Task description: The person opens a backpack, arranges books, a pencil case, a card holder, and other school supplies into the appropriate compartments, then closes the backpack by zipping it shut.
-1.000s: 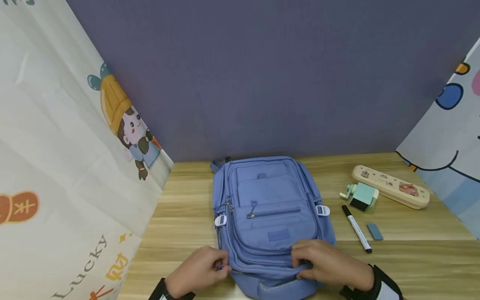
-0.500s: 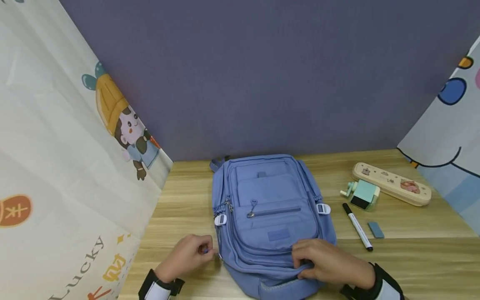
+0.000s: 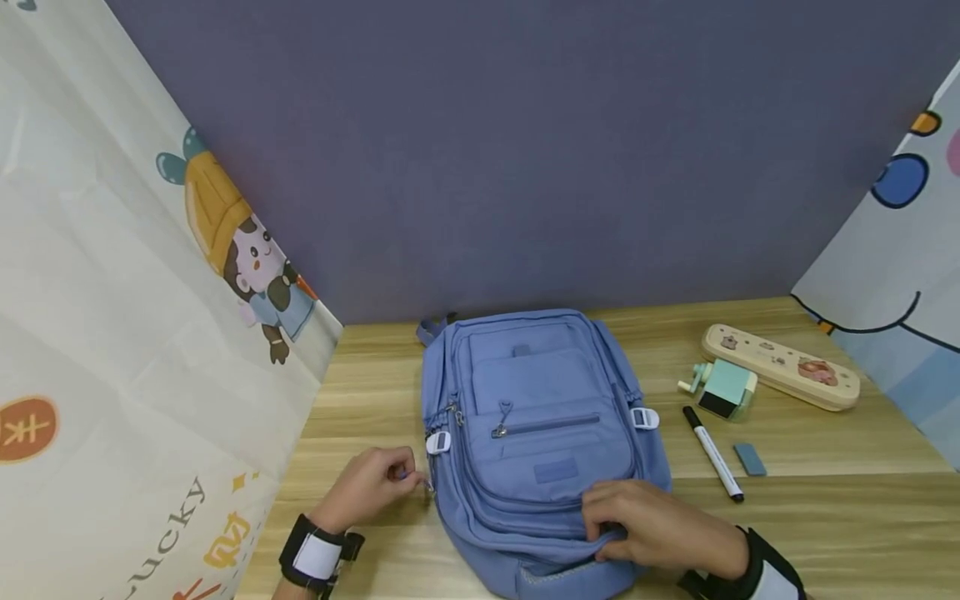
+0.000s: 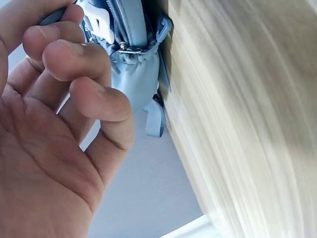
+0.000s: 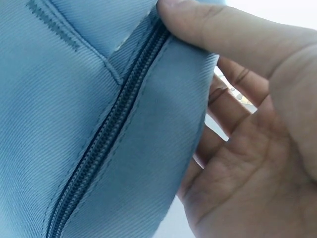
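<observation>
A blue backpack [image 3: 551, 392] lies front side up on the wooden table. At its left side my left hand [image 3: 372, 486] pinches a zipper pull [image 3: 430, 484] between thumb and index finger. In the left wrist view, a dark bit of the pull [image 4: 52, 18] shows at the fingertips, and the other fingers of the left hand [image 4: 54, 129] are loosely bent. My right hand [image 3: 660, 525] grips the bag's lower front edge on the right. The right wrist view shows the thumb of the right hand [image 5: 257, 134] pressing fabric beside a closed stretch of zipper [image 5: 106, 141].
Right of the bag lie a cream pencil case [image 3: 780, 367], a mint pencil sharpener [image 3: 726, 388], a black-capped marker [image 3: 712, 454] and a blue eraser [image 3: 750, 459]. A grey-blue panel [image 3: 525, 158] stands behind the table [image 3: 375, 375], with printed cloths at both sides.
My left hand has moved with the zipper pull from the bag's lower left corner up along its left side. The right hand has kept its grip in the same place.
</observation>
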The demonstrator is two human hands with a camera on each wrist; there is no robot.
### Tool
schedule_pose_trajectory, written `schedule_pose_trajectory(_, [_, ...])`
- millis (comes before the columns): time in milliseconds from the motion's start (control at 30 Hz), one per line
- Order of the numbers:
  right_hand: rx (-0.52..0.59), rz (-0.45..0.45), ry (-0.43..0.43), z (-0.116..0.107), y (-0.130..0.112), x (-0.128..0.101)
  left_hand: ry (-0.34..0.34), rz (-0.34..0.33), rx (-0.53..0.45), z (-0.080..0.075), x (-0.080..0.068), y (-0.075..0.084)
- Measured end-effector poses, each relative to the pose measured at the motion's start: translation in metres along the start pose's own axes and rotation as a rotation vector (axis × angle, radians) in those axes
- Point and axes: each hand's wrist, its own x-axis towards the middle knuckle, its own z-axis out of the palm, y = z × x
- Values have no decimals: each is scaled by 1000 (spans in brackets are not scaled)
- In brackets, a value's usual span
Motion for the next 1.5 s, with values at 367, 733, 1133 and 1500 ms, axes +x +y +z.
schedule_pose_trajectory(367, [23,-4,-17,1,3,0,36,-96,42,0,20,-28])
schedule_pose_trajectory(733, [50,-8,-58,-1,5,0,96,-164,127,2,39,-42])
schedule_pose_trajectory(1133, [93,-35,-115,-6,6,5,141,-203,135,8,41,-46])
schedule_pose_trajectory(1500, [-183,151,-122,-62,26,85,230,-67,111,14,62,1])
